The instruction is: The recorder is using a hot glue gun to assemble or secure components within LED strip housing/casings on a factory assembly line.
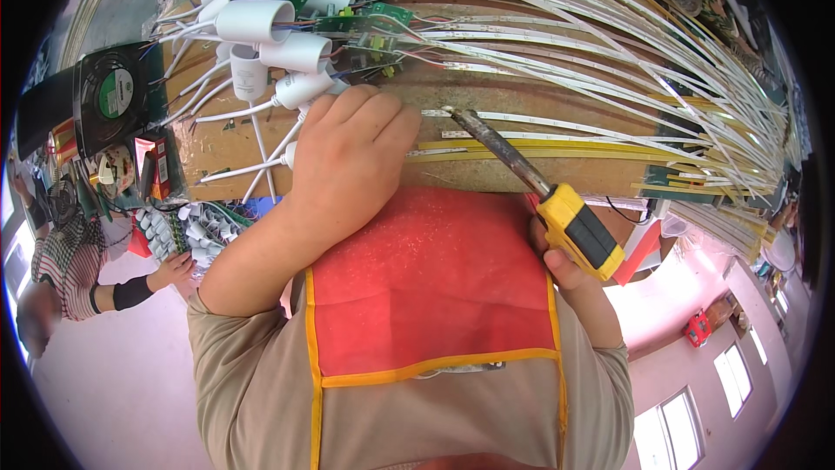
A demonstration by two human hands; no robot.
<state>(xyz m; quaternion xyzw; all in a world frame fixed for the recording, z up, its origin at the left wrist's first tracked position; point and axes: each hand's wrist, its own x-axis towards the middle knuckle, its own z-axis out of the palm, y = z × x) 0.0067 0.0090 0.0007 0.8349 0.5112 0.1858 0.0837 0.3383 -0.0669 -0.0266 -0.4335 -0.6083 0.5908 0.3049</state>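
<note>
My right hand is wrapped round the yellow and black handle of a soldering iron. The iron slants up and to the left, its tip at the near end of a thin white LED strip. My left hand is curled closed over the workbench, left of that tip; whatever its fingers hold is hidden beneath them. Close by its fingers are white plastic housings with white cables, and green circuit boards with thin wires lie beyond it.
More white LED strips fan out to the right across the brown board. A black fan and a red box stand at the left. A co-worker in a striped top reaches toward a pile of white parts.
</note>
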